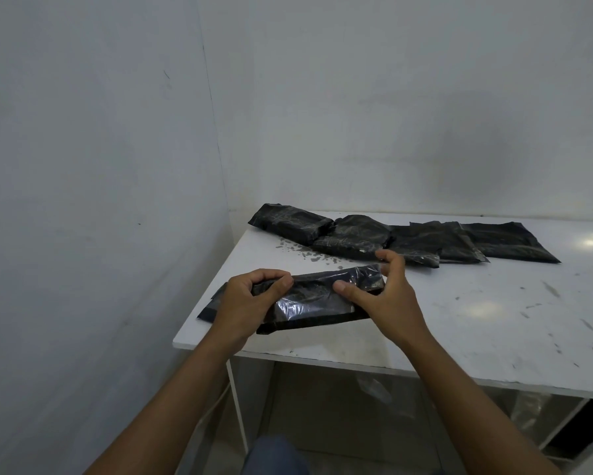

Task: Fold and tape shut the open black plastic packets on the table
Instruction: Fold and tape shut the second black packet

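Note:
A black plastic packet (317, 301) lies near the front left corner of the white table (459, 313), its top flap bent over and shiny. My left hand (250, 299) grips the packet's left end, fingers curled over the folded edge. At the right end, my right hand (380, 289) presses its thumb on the flap while the fingers hook behind the corner. Part of another black packet (212, 306) pokes out under my left hand. Further back, two bulky closed packets (293, 222) (356, 236) lie beside flat black packets (425, 243) (509, 241).
The table stands in a corner between two pale walls. Its left edge and front edge are close to the packet. Dark flecks (298, 250) spot the table behind the packet. A shelf with clear plastic (528, 416) sits under the table at the right.

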